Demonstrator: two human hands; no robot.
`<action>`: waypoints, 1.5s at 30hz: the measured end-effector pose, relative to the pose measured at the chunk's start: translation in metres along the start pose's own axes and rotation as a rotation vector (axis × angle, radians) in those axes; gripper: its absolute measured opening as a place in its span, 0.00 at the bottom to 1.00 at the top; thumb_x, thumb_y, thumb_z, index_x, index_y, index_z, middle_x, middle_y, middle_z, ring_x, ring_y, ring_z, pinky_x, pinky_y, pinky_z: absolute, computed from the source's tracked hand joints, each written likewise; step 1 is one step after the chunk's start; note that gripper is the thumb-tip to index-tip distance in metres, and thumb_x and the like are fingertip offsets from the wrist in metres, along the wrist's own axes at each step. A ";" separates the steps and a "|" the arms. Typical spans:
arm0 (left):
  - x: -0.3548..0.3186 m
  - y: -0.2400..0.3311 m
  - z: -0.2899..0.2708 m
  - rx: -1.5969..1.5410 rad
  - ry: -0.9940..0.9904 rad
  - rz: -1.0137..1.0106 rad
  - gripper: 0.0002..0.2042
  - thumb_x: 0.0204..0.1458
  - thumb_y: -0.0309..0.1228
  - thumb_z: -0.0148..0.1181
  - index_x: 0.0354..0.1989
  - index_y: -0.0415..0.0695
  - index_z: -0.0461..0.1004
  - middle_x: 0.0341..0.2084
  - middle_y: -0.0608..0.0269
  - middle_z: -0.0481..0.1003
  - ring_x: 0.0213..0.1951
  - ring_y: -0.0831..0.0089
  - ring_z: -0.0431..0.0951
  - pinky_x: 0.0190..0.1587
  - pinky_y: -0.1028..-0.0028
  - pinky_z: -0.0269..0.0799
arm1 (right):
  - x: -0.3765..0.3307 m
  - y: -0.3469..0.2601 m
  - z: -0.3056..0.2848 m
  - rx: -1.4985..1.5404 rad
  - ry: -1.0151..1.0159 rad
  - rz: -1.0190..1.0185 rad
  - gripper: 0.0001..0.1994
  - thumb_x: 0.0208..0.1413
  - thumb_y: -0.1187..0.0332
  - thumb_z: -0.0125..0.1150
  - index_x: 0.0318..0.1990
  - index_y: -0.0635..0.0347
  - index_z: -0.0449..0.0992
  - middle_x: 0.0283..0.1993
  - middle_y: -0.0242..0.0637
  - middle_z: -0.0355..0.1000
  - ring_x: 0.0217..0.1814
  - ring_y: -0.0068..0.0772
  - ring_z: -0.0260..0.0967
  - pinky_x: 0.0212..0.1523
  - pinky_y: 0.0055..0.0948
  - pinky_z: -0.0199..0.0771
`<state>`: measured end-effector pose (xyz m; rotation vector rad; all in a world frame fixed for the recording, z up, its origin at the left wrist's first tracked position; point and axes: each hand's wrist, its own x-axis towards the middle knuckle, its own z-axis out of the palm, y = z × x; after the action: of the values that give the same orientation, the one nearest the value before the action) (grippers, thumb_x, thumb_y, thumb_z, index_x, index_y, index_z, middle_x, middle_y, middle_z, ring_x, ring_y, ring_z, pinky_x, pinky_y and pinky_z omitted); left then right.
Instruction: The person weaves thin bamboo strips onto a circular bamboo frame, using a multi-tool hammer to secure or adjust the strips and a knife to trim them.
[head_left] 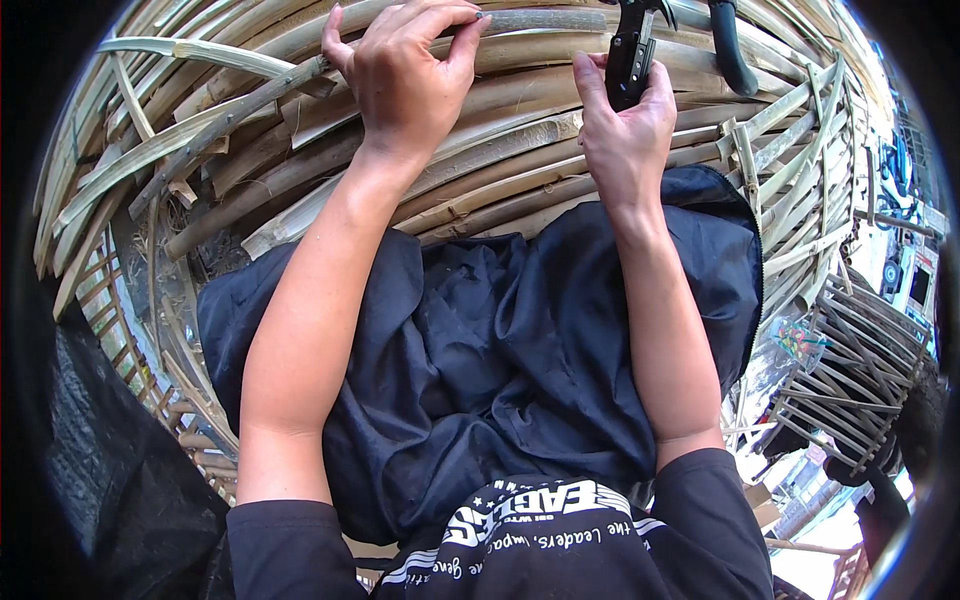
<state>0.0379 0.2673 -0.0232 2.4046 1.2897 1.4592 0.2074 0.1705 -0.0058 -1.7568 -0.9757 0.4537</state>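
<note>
My left hand (408, 80) is above the bamboo strips near the top edge. Its thumb and forefinger are pinched together, and a tiny dark tip shows between them, too small to name. Beside those fingertips runs a greyish bamboo strip (550, 21). My right hand (630, 135) is closed around the black riveted handle of a tool (630, 68). A curved, claw-like dark metal part tops this tool, cut off by the picture's upper edge. To its right lies a curved black handle (734, 50); whether it belongs to the same tool I cannot tell.
Split bamboo strips (500, 160) lie in curved layers before me, with loose ends (190, 50) jutting out at left. Dark cloth (480, 340) covers my lap. Woven slats (800, 170) rise at right, near a slatted bamboo frame (850, 370). A black sheet (120, 440) hangs at lower left.
</note>
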 end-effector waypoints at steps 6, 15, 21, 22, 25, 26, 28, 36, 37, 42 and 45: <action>-0.002 0.001 -0.004 -0.037 0.007 0.009 0.01 0.54 0.36 0.71 0.33 0.58 0.85 0.35 0.82 0.85 0.42 0.79 0.83 0.68 0.53 0.45 | 0.009 0.005 0.003 0.077 0.044 -0.139 0.17 0.56 0.61 0.75 0.43 0.64 0.77 0.32 0.31 0.76 0.30 0.16 0.68 0.35 0.22 0.70; 0.000 0.005 -0.019 -0.148 0.000 0.013 0.02 0.51 0.34 0.72 0.31 0.57 0.84 0.34 0.80 0.84 0.42 0.77 0.82 0.65 0.58 0.50 | 0.015 -0.008 -0.005 0.581 -0.109 0.121 0.14 0.62 0.69 0.70 0.45 0.60 0.69 0.24 0.25 0.65 0.18 0.14 0.59 0.19 0.22 0.64; -0.001 0.009 -0.030 -0.095 -0.080 0.028 0.09 0.51 0.34 0.75 0.40 0.54 0.84 0.39 0.77 0.86 0.44 0.77 0.84 0.66 0.61 0.56 | 0.015 -0.006 -0.008 0.657 -0.120 0.163 0.13 0.62 0.69 0.70 0.45 0.60 0.69 0.24 0.25 0.65 0.18 0.14 0.60 0.19 0.22 0.64; -0.001 0.010 -0.029 -0.106 -0.079 0.020 0.08 0.51 0.34 0.75 0.39 0.54 0.84 0.39 0.76 0.86 0.44 0.77 0.84 0.66 0.61 0.56 | 0.016 -0.006 -0.008 0.653 -0.123 0.156 0.13 0.62 0.69 0.70 0.45 0.61 0.69 0.24 0.25 0.65 0.18 0.14 0.60 0.19 0.22 0.64; -0.004 0.004 -0.025 -0.185 -0.044 0.015 0.06 0.51 0.35 0.74 0.36 0.55 0.85 0.37 0.78 0.85 0.43 0.78 0.83 0.66 0.58 0.52 | 0.015 -0.007 -0.007 0.645 -0.112 0.156 0.13 0.62 0.69 0.70 0.45 0.61 0.69 0.24 0.25 0.65 0.18 0.14 0.60 0.19 0.22 0.64; -0.004 0.001 -0.023 -0.218 -0.026 0.016 0.05 0.50 0.35 0.74 0.35 0.55 0.84 0.36 0.79 0.85 0.43 0.78 0.82 0.66 0.57 0.50 | 0.015 -0.008 -0.007 0.642 -0.109 0.155 0.13 0.62 0.69 0.70 0.45 0.61 0.69 0.24 0.25 0.65 0.18 0.14 0.60 0.19 0.22 0.64; -0.004 0.002 -0.020 -0.220 -0.014 0.010 0.03 0.52 0.36 0.73 0.34 0.56 0.85 0.35 0.79 0.85 0.42 0.79 0.82 0.66 0.58 0.50 | 0.014 -0.008 -0.007 0.627 -0.099 0.155 0.13 0.62 0.69 0.70 0.44 0.61 0.70 0.24 0.25 0.65 0.18 0.14 0.60 0.19 0.22 0.64; -0.008 0.000 -0.013 -0.140 -0.014 0.032 0.02 0.55 0.38 0.70 0.32 0.58 0.86 0.34 0.80 0.85 0.41 0.80 0.82 0.66 0.60 0.48 | 0.010 -0.010 -0.004 0.497 -0.101 0.132 0.11 0.63 0.69 0.67 0.43 0.61 0.70 0.24 0.26 0.67 0.17 0.12 0.59 0.18 0.20 0.65; -0.009 0.002 -0.014 -0.117 -0.041 0.025 0.02 0.55 0.37 0.70 0.33 0.58 0.87 0.36 0.80 0.86 0.42 0.81 0.83 0.66 0.61 0.49 | 0.010 -0.008 -0.003 0.467 -0.102 0.136 0.10 0.64 0.69 0.66 0.43 0.61 0.69 0.25 0.27 0.67 0.17 0.12 0.59 0.18 0.20 0.65; -0.011 -0.001 -0.011 -0.074 -0.055 0.029 0.03 0.56 0.37 0.69 0.34 0.58 0.87 0.36 0.80 0.86 0.43 0.81 0.83 0.66 0.61 0.48 | 0.011 -0.012 -0.005 0.337 -0.058 0.109 0.10 0.69 0.65 0.60 0.39 0.60 0.68 0.25 0.30 0.70 0.16 0.12 0.58 0.16 0.20 0.64; -0.011 -0.003 -0.006 -0.084 -0.023 0.042 0.03 0.56 0.38 0.69 0.32 0.58 0.86 0.34 0.80 0.85 0.41 0.80 0.83 0.66 0.59 0.47 | 0.013 -0.005 -0.011 0.160 -0.033 0.033 0.11 0.68 0.63 0.61 0.38 0.61 0.70 0.25 0.30 0.72 0.18 0.16 0.61 0.20 0.24 0.65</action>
<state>0.0294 0.2597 -0.0285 2.4013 1.1563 1.4609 0.2207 0.1751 0.0044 -1.6272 -0.9091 0.5679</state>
